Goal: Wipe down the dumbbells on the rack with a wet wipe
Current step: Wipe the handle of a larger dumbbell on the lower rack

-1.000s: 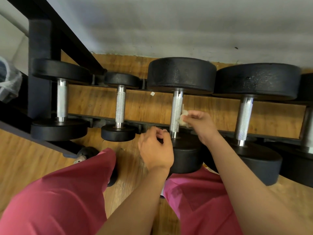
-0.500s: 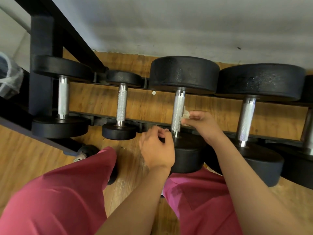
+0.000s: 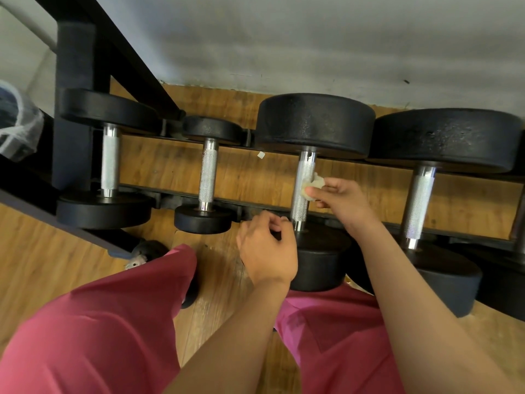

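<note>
Several black dumbbells with knurled steel handles lie across a low black rack [image 3: 170, 196]. My right hand [image 3: 341, 203] pinches a crumpled white wet wipe [image 3: 314, 184] against the right side of the handle of the third dumbbell [image 3: 304, 191]. My left hand [image 3: 267, 251] is curled over the near head of that same dumbbell [image 3: 321, 260], fingers at the handle's base. A small dumbbell [image 3: 207, 177] and a larger one [image 3: 109, 160] rest to the left, and a big one [image 3: 420, 206] to the right.
The rack's black upright and diagonal brace [image 3: 76, 61] rise at the upper left. A grey wall [image 3: 312, 38] runs behind, over a wooden floor [image 3: 42, 268]. My knees in pink trousers [image 3: 113, 322] fill the foreground. A plastic-wrapped object [image 3: 14, 120] sits at the far left.
My right hand with the wipe has slid slightly up the handle, with the wipe now showing more clearly above my thumb. My left hand has stayed on the near head.
</note>
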Available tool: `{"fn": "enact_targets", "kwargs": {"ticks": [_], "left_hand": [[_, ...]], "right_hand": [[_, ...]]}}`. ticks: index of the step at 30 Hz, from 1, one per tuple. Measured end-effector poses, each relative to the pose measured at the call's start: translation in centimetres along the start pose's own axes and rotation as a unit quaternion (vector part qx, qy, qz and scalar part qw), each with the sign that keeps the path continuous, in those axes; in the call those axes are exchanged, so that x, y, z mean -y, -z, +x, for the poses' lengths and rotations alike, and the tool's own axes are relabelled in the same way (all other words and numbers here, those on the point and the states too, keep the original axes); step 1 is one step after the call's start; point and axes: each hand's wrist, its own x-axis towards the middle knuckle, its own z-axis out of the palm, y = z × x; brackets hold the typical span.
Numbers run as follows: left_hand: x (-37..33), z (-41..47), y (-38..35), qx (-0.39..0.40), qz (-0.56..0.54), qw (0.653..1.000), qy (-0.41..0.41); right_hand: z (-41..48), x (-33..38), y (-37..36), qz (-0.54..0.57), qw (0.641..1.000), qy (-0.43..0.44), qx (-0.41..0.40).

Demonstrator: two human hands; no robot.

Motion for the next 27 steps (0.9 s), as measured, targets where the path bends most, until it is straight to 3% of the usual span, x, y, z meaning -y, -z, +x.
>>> {"fn": "enact_targets", "kwargs": {"ticks": [3, 8, 12, 17, 22, 27], "left_hand": [[0.1, 0.0, 0.0, -0.005, 0.001, 1.0, -0.012], [0.1, 0.0, -0.2, -0.001, -0.009, 1.0, -0.004], [0.2, 0.1, -0.3, -0.003, -0.01, 1.0, -0.008], [0.2, 0.1, -0.4, -0.009, -0.01, 1.0, -0.013], [0.4, 0.1, -0.4, -0.007, -0.004, 1.0, -0.014], [0.3, 0.1, -0.5, -0.006, -0.012, 1.0, -0.009]], "right_hand": [[-0.1, -0.5, 0.0, 0.016, 0.998, 0.009, -0.061], [-0.4, 0.1, -0.6, 0.039, 0.999, 0.001, -0.008], [0.1, 0.0, -0.4, 0.072, 0.995, -0.002, -0.063], [0.5, 0.4, -1.0, 0.086, 0.996, -0.004, -0.023], [0.7, 0.2, -0.5, 0.103, 0.991, -0.008, -0.083], [1.1, 0.4, -1.2, 0.139, 0.99, -0.008, -0.018]]}}
